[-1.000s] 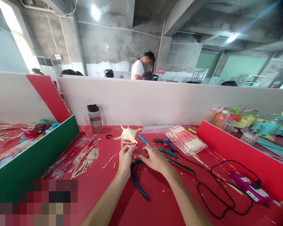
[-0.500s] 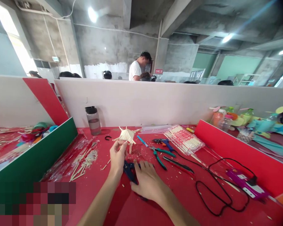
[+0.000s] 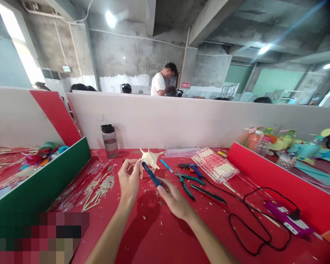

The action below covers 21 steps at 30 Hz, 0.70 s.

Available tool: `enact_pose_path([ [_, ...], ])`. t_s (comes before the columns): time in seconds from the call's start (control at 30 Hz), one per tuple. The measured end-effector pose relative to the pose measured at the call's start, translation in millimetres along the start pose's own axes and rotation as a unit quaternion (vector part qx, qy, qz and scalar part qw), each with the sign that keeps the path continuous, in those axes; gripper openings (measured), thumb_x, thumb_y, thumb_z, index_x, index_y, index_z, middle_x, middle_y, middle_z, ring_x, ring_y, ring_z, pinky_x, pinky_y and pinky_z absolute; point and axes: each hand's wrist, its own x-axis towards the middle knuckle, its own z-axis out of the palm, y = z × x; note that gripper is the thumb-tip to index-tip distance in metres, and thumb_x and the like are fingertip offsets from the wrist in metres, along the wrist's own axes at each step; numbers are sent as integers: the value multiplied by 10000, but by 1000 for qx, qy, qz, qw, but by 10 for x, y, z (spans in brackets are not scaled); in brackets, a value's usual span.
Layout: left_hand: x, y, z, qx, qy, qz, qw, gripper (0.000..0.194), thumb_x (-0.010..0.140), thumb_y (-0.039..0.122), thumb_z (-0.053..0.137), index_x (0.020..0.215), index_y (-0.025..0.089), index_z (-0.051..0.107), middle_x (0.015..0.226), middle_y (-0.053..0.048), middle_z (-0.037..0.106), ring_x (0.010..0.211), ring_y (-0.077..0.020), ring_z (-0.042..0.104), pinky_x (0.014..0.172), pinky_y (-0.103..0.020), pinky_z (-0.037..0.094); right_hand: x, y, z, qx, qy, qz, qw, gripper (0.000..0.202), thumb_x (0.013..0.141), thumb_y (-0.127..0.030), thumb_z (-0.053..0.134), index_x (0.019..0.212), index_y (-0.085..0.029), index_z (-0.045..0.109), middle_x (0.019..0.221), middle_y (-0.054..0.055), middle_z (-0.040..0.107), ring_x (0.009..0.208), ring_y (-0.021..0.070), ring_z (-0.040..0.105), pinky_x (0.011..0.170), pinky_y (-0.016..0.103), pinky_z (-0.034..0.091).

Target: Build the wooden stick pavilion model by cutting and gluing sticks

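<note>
My right hand (image 3: 176, 198) is closed around a dark blue hand cutter (image 3: 151, 175), raised off the table and pointing up to the left. The tool's tip is right beside the fingertips of my left hand (image 3: 129, 179), which pinch a small pale piece of stick (image 3: 140, 160), mostly hidden by the fingers. Just behind both hands stands a little house model (image 3: 149, 160) made of pale wooden sticks, with a peaked roof on stick legs. My left hand and the tool cover part of it.
On the red table (image 3: 148, 242) lie green-handled pliers (image 3: 187, 183), a black-and-green knife-like tool (image 3: 209, 194), a glue gun (image 3: 191, 168), bagged sticks (image 3: 214, 163) and a corded purple power strip (image 3: 288, 219). Stick offcuts (image 3: 106, 185) and a bottle (image 3: 109, 141) are left. Partitions (image 3: 165, 121) surround the table.
My right hand has picked the dark blue cutter up from the table and brought its tip to my left fingertips. My left hand has shifted slightly left and up.
</note>
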Motion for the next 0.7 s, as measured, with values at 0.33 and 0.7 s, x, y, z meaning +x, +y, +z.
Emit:
enact_pose_path([
  [0.33,-3,-91,25,23,-61,-21,998,194,815,372,671,760,195,614,645,24,570,538,-106,493,525,-204,393,29,-50,13,89,-16,42,995,388,968,-539,486,1096,-210,648,904,32,652,802,189,603,734,278,496],
  [0.7,-33,-101,45,36,-103,-21,994,180,805,360,682,770,192,626,682,18,589,551,-112,519,522,-209,390,35,-11,31,91,-1,38,995,365,962,-524,493,1111,-221,629,890,27,640,795,190,595,709,273,491],
])
